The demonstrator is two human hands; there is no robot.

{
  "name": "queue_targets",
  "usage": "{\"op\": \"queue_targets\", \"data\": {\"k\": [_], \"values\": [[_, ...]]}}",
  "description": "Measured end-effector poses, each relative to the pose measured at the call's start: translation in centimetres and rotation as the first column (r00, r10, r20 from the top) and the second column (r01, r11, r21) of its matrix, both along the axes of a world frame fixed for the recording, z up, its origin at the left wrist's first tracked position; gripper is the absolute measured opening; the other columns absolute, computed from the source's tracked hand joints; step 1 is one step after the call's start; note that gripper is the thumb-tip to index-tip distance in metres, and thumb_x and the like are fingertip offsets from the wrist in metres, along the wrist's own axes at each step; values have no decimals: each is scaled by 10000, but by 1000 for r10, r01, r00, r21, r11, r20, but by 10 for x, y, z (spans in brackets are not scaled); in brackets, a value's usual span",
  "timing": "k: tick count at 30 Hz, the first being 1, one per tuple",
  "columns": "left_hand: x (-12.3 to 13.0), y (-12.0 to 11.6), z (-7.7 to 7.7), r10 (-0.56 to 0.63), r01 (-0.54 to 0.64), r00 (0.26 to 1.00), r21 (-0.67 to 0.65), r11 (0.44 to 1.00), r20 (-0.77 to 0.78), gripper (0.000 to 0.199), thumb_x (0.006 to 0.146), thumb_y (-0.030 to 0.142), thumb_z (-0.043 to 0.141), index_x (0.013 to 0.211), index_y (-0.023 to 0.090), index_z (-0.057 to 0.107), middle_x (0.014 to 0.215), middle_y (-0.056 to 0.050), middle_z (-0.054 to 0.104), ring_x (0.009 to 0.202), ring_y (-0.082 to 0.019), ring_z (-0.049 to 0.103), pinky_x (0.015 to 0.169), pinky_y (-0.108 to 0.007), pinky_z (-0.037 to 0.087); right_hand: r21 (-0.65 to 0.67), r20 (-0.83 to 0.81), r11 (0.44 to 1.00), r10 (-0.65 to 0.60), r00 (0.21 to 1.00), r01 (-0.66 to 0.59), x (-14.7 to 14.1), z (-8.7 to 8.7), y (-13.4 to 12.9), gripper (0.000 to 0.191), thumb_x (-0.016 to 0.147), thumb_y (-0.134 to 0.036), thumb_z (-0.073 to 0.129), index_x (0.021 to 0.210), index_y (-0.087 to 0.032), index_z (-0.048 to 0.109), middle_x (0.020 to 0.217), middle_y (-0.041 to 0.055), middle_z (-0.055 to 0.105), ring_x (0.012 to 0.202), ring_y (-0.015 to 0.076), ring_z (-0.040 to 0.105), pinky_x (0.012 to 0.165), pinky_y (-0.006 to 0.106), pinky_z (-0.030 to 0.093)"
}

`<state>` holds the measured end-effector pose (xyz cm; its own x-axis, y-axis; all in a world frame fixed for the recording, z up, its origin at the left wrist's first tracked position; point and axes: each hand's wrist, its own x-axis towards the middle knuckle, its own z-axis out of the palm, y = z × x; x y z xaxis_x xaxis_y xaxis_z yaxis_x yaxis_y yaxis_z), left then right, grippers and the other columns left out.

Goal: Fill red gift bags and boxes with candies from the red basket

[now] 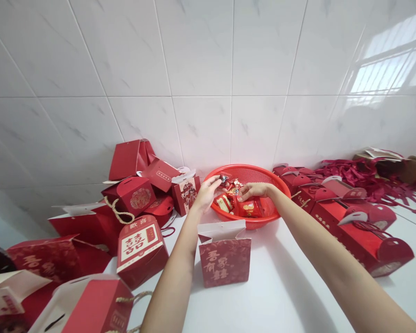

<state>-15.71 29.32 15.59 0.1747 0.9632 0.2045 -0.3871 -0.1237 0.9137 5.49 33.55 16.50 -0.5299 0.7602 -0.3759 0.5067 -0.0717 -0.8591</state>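
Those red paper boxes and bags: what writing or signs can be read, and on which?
"吾家有囍": upright red paper carton, front centre.
"歡喜": red box with cream label, on its top flap.
"囍": that box's cream label.
Shiny red packets in the red plastic basket, and all other printing: too small, blurred or partly hidden.
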Motion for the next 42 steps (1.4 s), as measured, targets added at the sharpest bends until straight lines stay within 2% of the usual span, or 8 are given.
{"op": "queue_targets", "data": {"k": [7,14,23,28,31,34,38,42], "values": [[1,-2,0,23,-23,1000,-15,1000,21,110,762,185,724,853,140,681,832,-9,666,688,-102,627,731,-255,530,118,-207,983,-112,972,139,2,4,1,161,592,-192,774,681,-163,643,575,-58,590,514,75,507,538,207,421],[1,-3,1,23,-22,999,-23,1000,34,87,776,157,716,850,141,673,824,-1,663,681,-97,626,731,-250,526,148,-362,943,-229,904,298,1,6,3,196,624,-114,731,814,-161,719,842,38,714,757,135,647,695,230,534],[2,-5,3,22,-22,1000,-23,1000,22,173,737,228,767,860,150,674,821,2,668,675,-92,619,713,-238,530,206,-384,906,-273,882,369,-2,5,0,241,639,-150,755,829,-183,610,763,3,656,679,119,624,638,227,530],[3,-6,3,19,-18,1000,26,999,-24,276,646,277,838,846,145,700,807,12,652,676,-87,595,681,-214,513,313,-295,841,-356,887,441,-3,4,3,167,767,-170,609,932,-188,594,883,36,676,770,135,652,708,236,548],[3,-5,2,21,-19,999,39,999,-44,247,691,314,812,830,137,710,766,1,634,674,-96,578,647,-215,493,420,-175,759,-469,866,497,0,-2,9,150,841,-196,505,965,-187,589,931,59,685,816,154,665,700,232,532],[2,-3,1,26,-25,998,27,999,-53,229,729,330,786,810,133,704,750,0,622,652,-98,566,638,-229,487,518,21,707,-573,819,482,7,-11,14,130,789,-167,550,900,-178,618,856,87,691,857,230,679,703,286,519],[2,-3,0,28,-26,997,37,999,-69,228,744,338,777,771,130,688,740,-10,636,672,-112,577,651,-236,481,552,284,766,-543,790,328,11,-21,18,161,625,-64,679,734,-180,655,790,102,698,954,317,677,756,327,501],[2,-4,1,26,-23,998,50,999,-62,208,747,327,773,774,133,700,733,-20,650,694,-124,590,649,-232,478,502,398,854,-367,841,135,8,-25,17,307,531,-58,778,784,-216,705,889,42,729,953,270,680,752,272,493]]}}
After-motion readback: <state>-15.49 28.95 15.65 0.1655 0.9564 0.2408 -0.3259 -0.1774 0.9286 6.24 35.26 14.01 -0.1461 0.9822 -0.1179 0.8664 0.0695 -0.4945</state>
